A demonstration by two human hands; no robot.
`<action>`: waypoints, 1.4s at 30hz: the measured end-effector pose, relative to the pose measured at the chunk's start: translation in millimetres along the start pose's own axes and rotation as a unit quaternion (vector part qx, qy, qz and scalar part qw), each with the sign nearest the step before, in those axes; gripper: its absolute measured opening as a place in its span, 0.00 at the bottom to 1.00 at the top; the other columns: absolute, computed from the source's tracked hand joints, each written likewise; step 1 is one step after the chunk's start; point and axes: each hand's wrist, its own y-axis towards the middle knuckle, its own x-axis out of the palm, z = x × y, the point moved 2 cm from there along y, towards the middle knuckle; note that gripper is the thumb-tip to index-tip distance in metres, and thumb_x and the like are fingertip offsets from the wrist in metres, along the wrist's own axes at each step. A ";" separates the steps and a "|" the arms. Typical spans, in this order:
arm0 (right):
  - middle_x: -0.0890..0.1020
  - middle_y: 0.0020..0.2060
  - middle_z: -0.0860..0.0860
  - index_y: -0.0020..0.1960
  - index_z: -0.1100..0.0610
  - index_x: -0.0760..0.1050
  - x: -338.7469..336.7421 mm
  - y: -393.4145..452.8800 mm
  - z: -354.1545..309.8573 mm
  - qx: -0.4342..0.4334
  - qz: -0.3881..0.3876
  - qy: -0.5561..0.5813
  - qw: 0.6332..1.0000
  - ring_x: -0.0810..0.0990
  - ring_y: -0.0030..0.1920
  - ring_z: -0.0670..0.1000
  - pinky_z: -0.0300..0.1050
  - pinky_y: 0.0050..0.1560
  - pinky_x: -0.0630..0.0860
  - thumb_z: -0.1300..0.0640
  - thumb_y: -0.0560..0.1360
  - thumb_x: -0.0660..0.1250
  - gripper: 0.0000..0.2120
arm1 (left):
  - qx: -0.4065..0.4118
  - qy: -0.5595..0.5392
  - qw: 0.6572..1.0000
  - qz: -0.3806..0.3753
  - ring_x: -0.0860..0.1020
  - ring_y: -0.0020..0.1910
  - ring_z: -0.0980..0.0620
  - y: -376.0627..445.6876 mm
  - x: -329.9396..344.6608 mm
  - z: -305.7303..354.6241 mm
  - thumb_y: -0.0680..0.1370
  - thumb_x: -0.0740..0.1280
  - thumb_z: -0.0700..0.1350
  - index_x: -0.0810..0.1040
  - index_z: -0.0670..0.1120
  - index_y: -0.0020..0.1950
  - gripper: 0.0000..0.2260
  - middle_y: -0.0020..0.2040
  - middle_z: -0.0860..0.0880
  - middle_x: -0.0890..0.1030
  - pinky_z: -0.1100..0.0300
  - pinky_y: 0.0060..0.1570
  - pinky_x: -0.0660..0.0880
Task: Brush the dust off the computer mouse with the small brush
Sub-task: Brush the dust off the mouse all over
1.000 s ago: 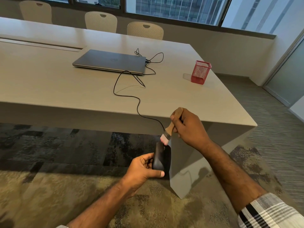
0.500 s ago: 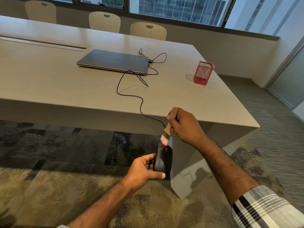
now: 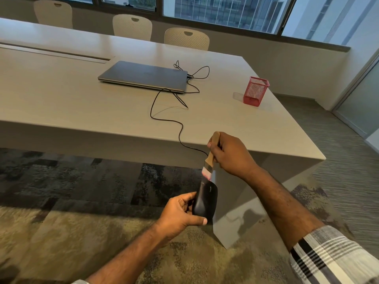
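Computer mouse (image 3: 205, 198): black, wired, held off the table edge; left hand (image 3: 178, 214) grips it, fingers curled round its left side, thumb under the near end. Small brush (image 3: 210, 157): wood handle pinched in right hand (image 3: 230, 154), pink bristles just above mouse's far end; contact unclear. Cable (image 3: 166, 117) runs to closed laptop (image 3: 143, 75) on table (image 3: 61, 103).

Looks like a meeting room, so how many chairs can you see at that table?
3. All are beige chairs on the far side of the table: one at far left, one in the middle, one right of it. More may sit out of frame.
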 end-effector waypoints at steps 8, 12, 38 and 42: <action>0.81 0.35 0.52 0.49 0.57 0.75 2.4 -8.1 -15.6 -0.029 -0.143 0.109 0.983 0.81 0.33 0.48 0.42 0.35 0.78 0.53 0.81 0.62 0.09 | -0.012 0.015 1.000 0.015 0.86 0.54 0.51 2.4 -3.5 0.7 0.65 0.78 0.25 0.81 0.47 0.62 0.30 0.56 0.47 0.86 0.60 0.47 0.82; 0.82 0.40 0.55 0.49 0.59 0.75 12.1 -6.4 -15.9 -0.052 -0.129 0.013 0.990 0.82 0.41 0.56 0.56 0.47 0.80 0.51 0.81 0.62 0.11 | -0.010 0.025 1.000 0.013 0.85 0.55 0.51 2.7 -0.4 1.5 0.64 0.78 0.25 0.79 0.48 0.64 0.32 0.57 0.48 0.85 0.59 0.50 0.83; 0.81 0.34 0.53 0.48 0.56 0.75 -8.5 -6.8 17.5 -0.017 0.003 0.054 0.998 0.79 0.33 0.51 0.56 0.43 0.79 0.52 0.81 0.62 0.08 | -0.016 -0.051 0.999 -0.010 0.85 0.57 0.48 8.4 0.6 -1.1 0.65 0.78 0.26 0.82 0.46 0.61 0.28 0.57 0.45 0.87 0.60 0.49 0.82; 0.82 0.34 0.53 0.48 0.57 0.76 -15.8 -11.8 18.8 -0.033 0.067 0.072 0.995 0.81 0.35 0.53 0.54 0.42 0.79 0.54 0.81 0.62 0.08 | -0.021 -0.060 0.998 -0.009 0.85 0.57 0.47 10.7 -3.4 -1.3 0.64 0.78 0.27 0.81 0.44 0.63 0.29 0.58 0.43 0.86 0.59 0.49 0.82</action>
